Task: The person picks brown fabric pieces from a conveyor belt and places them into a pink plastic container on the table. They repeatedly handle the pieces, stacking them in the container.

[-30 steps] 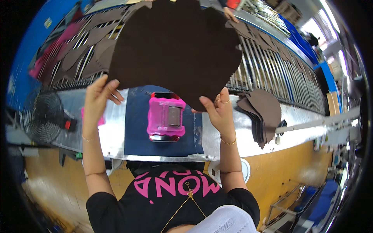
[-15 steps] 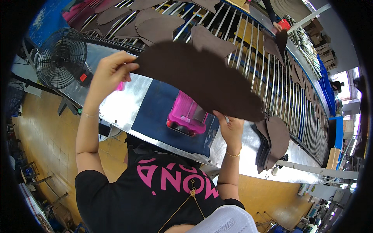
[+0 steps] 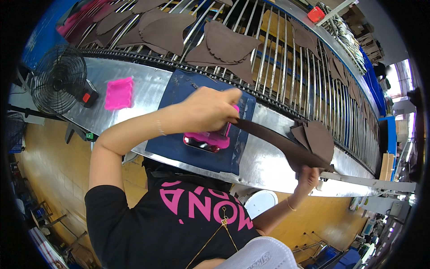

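Both my hands hold one large dark brown leather piece (image 3: pixel 277 140), seen almost edge-on as a thin dark strip. My left hand (image 3: pixel 210 107) grips its left end above a pink box-shaped device (image 3: pixel 207 139) that sits on a dark blue mat (image 3: pixel 188 92). My right hand (image 3: pixel 308 177) grips the other end at the front edge of the metal bench (image 3: pixel 268 161), close to a small stack of brown leather pieces (image 3: pixel 316 136).
Several more brown leather pieces (image 3: pixel 226 42) lie on a conveyor of metal rods behind the bench. A black fan (image 3: pixel 58 80) and a pink tray (image 3: pixel 119 93) stand at the left. A white round lid (image 3: pixel 260 202) is below the bench.
The leather piece has swung from spread wide and high above the bench down to the right, now edge-on. My left hand has come across over the pink device; my right hand moved right.
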The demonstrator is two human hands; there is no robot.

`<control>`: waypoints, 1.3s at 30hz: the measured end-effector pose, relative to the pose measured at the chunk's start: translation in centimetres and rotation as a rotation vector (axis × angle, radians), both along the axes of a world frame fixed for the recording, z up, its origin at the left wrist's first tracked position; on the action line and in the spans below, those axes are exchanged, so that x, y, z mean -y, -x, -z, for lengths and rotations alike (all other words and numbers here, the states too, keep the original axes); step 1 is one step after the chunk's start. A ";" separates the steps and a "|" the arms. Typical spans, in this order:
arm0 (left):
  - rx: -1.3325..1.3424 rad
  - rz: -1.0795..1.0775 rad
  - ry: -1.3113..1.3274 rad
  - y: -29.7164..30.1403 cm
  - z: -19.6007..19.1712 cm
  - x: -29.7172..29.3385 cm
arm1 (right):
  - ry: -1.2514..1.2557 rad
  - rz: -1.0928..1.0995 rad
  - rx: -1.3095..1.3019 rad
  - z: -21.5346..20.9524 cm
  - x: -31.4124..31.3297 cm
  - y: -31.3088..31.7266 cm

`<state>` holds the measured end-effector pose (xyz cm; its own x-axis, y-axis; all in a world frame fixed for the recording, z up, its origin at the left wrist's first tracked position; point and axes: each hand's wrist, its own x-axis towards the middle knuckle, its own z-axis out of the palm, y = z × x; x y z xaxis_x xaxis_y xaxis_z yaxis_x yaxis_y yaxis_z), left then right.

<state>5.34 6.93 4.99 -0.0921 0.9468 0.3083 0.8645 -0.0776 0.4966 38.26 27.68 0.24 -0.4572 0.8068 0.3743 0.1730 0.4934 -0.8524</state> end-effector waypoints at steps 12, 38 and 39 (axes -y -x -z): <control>0.500 0.195 -0.065 0.4 -7.9 -11.5 | -0.238 0.235 0.157 -9.0 -2.2 0.2; 0.997 -0.875 -0.041 22.1 15.8 -12.1 | 0.075 1.026 1.056 5.2 -13.6 -7.8; 0.922 -0.860 -0.037 22.2 15.2 -11.5 | 0.081 1.054 1.085 4.5 -12.8 -7.0</control>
